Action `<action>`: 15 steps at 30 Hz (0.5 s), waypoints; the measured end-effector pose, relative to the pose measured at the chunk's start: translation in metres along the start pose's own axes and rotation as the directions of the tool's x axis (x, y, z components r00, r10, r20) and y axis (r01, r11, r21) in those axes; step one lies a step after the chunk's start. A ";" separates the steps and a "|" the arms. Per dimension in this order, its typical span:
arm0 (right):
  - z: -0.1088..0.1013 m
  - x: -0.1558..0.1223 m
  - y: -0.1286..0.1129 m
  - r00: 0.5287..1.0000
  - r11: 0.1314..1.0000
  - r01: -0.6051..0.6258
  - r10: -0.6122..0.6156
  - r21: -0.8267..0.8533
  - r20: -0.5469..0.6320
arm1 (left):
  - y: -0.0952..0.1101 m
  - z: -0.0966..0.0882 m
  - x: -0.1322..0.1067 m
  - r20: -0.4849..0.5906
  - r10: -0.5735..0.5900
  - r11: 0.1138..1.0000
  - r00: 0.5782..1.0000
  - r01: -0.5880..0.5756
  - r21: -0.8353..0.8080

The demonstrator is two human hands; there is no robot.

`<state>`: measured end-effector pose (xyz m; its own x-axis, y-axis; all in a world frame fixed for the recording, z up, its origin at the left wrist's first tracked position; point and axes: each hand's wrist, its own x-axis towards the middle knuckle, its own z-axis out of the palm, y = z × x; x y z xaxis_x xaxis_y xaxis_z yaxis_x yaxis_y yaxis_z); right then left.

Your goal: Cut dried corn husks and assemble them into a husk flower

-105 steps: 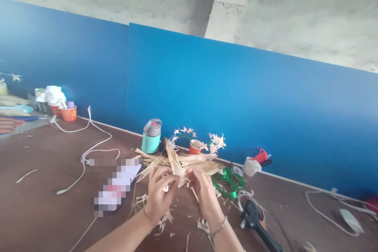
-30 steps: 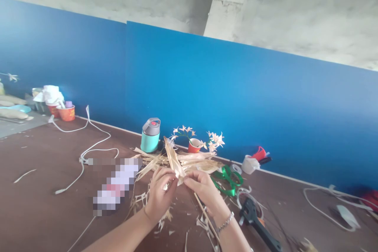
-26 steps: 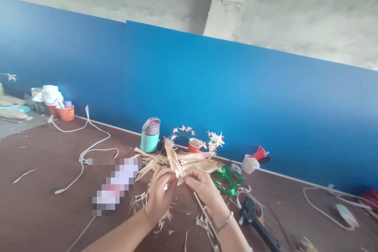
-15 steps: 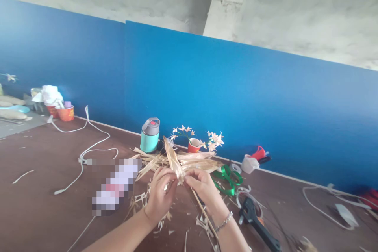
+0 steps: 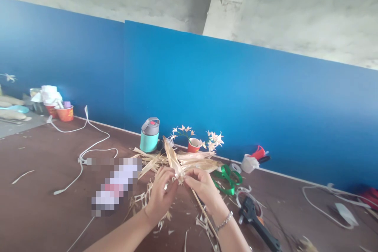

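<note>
My left hand and my right hand meet over the table, thumbs and fingers pinched. Between their fingertips is a small pale piece of dried corn husk with a ragged lower edge. Fingers cover part of it. Just beyond, a long husk points up from a heap of dried corn husks. A thin straw-coloured stalk runs from under my right hand toward the front edge; whether the fingers hold it, I cannot tell. Husk scraps lie beneath.
Behind the heap stand a turquoise bottle and a red paper cup with pale flowers. To the right are green ribbon and a black glue-gun-like tool. White cables and a pixelated object lie left.
Hardly anything differs. My left fingertips have shifted slightly on the husk piece, and the view has moved very little.
</note>
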<state>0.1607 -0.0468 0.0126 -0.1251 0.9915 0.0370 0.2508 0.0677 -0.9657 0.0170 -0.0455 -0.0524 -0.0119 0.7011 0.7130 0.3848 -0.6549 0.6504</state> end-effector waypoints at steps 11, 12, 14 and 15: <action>0.002 0.002 -0.001 1.000 1.000 -0.009 0.010 0.029 -0.027 | -0.004 0.001 -0.002 0.014 0.002 0.998 1.000 -0.001 -0.064; 0.002 0.002 -0.001 0.999 0.999 -0.023 0.025 0.046 -0.034 | -0.004 0.001 -0.001 0.016 0.002 0.998 1.000 -0.001 -0.070; 0.002 0.002 -0.001 0.997 0.994 -0.060 0.064 0.086 -0.048 | -0.003 0.000 -0.001 0.023 0.003 0.996 1.000 -0.001 -0.090; 0.002 0.002 0.000 0.995 0.991 -0.078 0.084 0.109 -0.052 | -0.002 0.000 0.000 0.029 0.002 0.995 1.000 0.001 -0.100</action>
<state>0.1580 -0.0447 0.0122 -0.0537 0.9981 -0.0305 0.1534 -0.0220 -0.9879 0.0159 -0.0446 -0.0539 0.0160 0.7077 0.7063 0.2902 -0.6793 0.6740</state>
